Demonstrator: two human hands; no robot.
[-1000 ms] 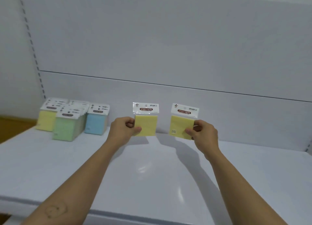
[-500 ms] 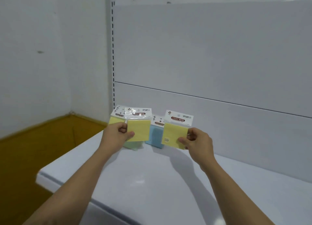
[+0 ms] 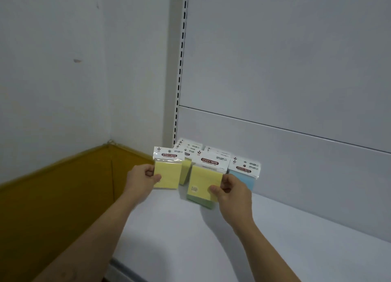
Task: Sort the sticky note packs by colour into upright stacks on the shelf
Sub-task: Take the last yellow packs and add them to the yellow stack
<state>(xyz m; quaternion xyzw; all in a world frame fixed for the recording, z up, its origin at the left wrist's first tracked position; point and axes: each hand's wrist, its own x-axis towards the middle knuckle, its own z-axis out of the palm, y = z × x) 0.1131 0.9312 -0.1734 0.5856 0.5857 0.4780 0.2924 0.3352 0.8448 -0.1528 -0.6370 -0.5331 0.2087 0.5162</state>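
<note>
Two square yellow plastic-wrapped sticky note packs held upright: left pack (image 3: pixel 169 172) pinched by left hand (image 3: pixel 143 181), right pack (image 3: pixel 203 182) by right hand (image 3: pixel 231 194). Labels kept forward, near upright yellow stack (image 3: pixel 185 170) on white metal shelf (image 3: pixel 275 250), likely for colour matching; green stack (image 3: pixel 201 203) and blue stack (image 3: pixel 243 180) alongside.

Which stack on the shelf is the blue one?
The blue stack is farthest right, just past the right hand; the middle stack is green, the left stack yellow.
</note>
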